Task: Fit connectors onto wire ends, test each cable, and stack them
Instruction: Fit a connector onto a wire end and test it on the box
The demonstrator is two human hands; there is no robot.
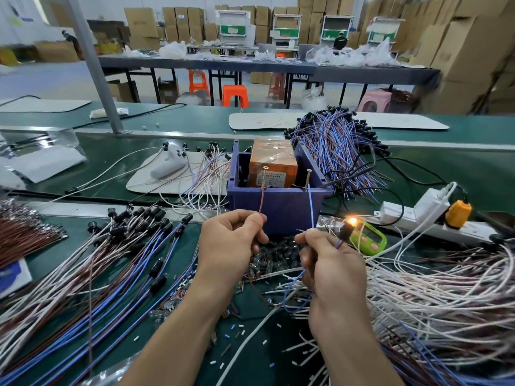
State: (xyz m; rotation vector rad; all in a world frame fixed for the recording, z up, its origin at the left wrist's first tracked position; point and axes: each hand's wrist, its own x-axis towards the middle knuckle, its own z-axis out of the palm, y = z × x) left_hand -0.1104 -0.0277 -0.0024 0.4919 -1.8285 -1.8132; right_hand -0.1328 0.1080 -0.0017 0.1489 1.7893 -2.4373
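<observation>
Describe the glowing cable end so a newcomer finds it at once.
Start at the dark blue plastic bin in the middle of the green bench. Just right of its front corner, above the right hand, a small black connector stands before a lime-green gadget. Unlike the many other black connectors, its tip glows orange.

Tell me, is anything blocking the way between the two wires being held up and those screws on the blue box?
Nothing visible does. The brown wire runs up from the left hand to the left screw, the blue wire from the right hand to the right screw, in front of the blue box. The small lamp glows.
</observation>
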